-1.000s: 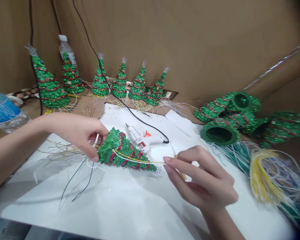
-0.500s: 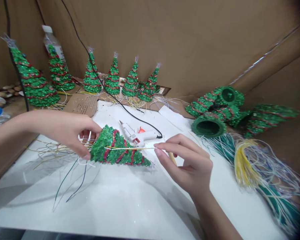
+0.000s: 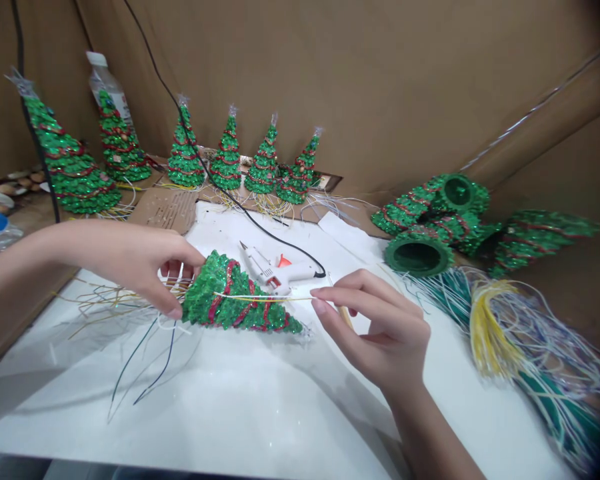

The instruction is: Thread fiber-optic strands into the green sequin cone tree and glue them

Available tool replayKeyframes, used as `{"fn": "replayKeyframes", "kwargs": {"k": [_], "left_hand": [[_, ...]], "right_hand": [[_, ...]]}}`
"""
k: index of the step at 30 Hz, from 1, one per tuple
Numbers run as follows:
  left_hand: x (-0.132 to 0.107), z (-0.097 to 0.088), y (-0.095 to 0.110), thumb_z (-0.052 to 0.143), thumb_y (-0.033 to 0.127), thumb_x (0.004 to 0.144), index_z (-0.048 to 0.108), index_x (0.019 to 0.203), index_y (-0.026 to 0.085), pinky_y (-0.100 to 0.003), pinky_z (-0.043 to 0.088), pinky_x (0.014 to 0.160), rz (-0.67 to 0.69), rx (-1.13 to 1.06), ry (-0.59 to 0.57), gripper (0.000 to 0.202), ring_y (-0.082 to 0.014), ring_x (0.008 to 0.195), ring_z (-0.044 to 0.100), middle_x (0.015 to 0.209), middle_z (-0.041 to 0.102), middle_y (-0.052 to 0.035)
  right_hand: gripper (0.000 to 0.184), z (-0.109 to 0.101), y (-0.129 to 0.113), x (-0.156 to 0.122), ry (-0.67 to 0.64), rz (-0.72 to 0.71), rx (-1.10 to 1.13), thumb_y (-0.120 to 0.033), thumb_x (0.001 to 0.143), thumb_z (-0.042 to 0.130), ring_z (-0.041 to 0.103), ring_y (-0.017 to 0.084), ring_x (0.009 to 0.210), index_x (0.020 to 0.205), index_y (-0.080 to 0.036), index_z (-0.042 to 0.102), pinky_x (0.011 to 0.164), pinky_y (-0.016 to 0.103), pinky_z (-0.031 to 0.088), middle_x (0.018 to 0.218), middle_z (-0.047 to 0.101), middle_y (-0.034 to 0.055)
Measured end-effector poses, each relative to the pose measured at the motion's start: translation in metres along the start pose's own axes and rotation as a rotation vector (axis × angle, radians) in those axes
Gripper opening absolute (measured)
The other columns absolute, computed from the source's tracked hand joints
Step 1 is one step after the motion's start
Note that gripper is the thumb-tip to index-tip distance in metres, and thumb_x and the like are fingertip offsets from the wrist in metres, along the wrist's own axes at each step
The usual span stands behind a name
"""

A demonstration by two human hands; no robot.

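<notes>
My left hand [image 3: 145, 270] grips the base of a small glittery green Christmas tree [image 3: 230, 313] with red garlands, which lies on its side with its tip to the right. Thin wires [image 3: 105, 297] trail from its base to the left, and a green and a blue one hang down in front. Between the thumb and fingertips of my right hand [image 3: 375, 327] a thin pair of white and yellow wires [image 3: 275, 298] is pinched; its other end reaches over the tree's side. Whether that end goes into the tree I cannot tell. A tan stick-like thing [image 3: 347, 316] shows beneath my right fingers.
Behind the tree lies a white glue gun [image 3: 280, 272] with a black cord. Several finished-looking trees [image 3: 225, 157] stand at the back, beside a plastic bottle [image 3: 107, 83]. More trees [image 3: 420, 257] lie at the right, above bundles of wires [image 3: 500, 327]. White sheeting [image 3: 260, 413] covers the table.
The pinched wires have turned over slightly, the yellow one now lying below the white. My right hand has shifted a little right; my left hand and the tree stay nearly still.
</notes>
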State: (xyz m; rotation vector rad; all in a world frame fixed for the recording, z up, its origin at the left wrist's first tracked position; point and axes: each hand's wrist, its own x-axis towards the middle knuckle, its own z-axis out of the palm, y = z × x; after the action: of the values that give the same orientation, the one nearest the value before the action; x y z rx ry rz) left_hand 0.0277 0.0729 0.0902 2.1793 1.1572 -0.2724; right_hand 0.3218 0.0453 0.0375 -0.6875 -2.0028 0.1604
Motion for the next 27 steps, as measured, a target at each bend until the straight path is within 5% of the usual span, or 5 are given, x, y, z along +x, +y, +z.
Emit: {"fn": "replayKeyframes", "kwargs": {"k": [9,18,27], "left_hand": [[-0.004,-0.003,0.005,0.062,0.025,0.077,0.063,0.088,0.017,-0.02,0.04,0.068,0.026,0.012,0.003,0.013,-0.0138,0.079,0.055,0.083,0.063,0.0004],[-0.004,0.002,0.0,0.068,0.025,0.073,0.067,0.097,0.02,-0.018,0.039,0.067,0.031,-0.019,0.01,0.024,-0.013,0.08,0.057,0.086,0.067,0.0023],[-0.007,-0.003,-0.001,0.068,0.033,0.074,0.067,0.099,0.021,-0.021,0.042,0.072,0.017,-0.003,0.023,0.028,-0.0163,0.086,0.06,0.097,0.069,-0.0007]], "right_hand": [[0.017,-0.003,-0.007,0.006,-0.046,-0.008,-0.012,-0.005,0.074,0.064,0.054,0.011,0.056,0.083,-0.019,0.069,0.047,0.023,0.042,0.067,0.062,0.0016],[0.009,-0.011,-0.024,0.024,-0.297,0.081,-0.118,-0.018,0.083,0.062,0.058,0.01,0.061,0.082,-0.02,0.071,0.051,0.022,0.042,0.073,0.068,0.0023],[0.015,0.012,-0.041,0.036,-0.401,0.085,-0.2,-0.022,0.086,0.058,0.059,0.011,0.064,0.082,-0.019,0.073,0.058,0.023,0.042,0.07,0.066,0.0012]]}}
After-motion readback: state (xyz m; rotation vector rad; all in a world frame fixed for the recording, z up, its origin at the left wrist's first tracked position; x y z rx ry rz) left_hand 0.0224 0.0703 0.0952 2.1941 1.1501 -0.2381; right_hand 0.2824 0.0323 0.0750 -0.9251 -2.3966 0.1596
